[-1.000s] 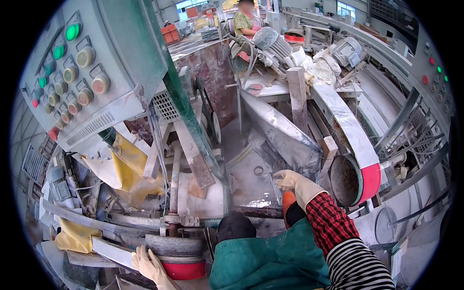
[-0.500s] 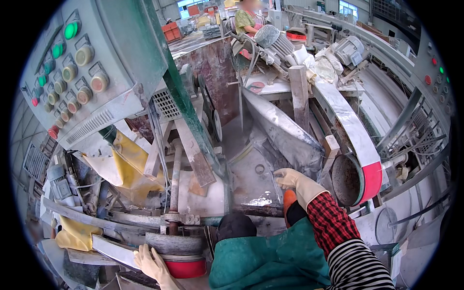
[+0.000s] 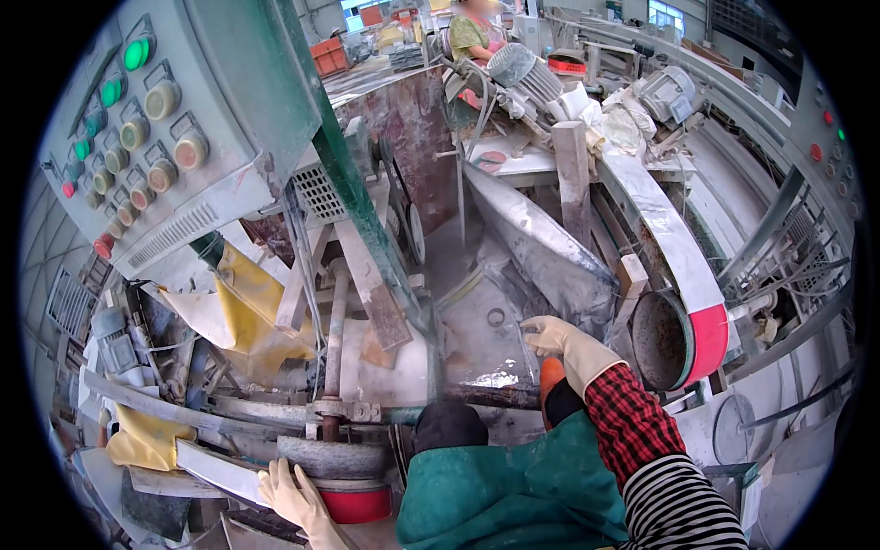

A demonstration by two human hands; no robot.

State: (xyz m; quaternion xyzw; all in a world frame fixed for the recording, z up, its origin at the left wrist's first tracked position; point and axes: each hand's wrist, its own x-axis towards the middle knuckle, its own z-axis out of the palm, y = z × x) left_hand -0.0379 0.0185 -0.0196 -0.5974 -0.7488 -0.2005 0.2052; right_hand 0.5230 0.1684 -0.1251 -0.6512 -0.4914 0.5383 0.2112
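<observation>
My left hand, in a cream rubber glove, lies at the lower left with its fingers stretched out. It rests at the near side of a grey wheel, where a pale belt meets a red band. Nothing is seen in its grasp. My right hand, gloved alike, hangs near the middle with bent fingers drawn together; no object shows in it. Just below it is an orange item, perhaps a boot. A large belt loop with a red section runs to the right of that hand.
A control panel with coloured buttons overhangs the upper left, beside a green post. A grey trough-like guard and a wooden post stand ahead. Motors lie farther back. Another person sits beyond them.
The whole view shifts very slightly. My left hand edges a little to the right and up along the wheel; my right hand keeps its pose.
</observation>
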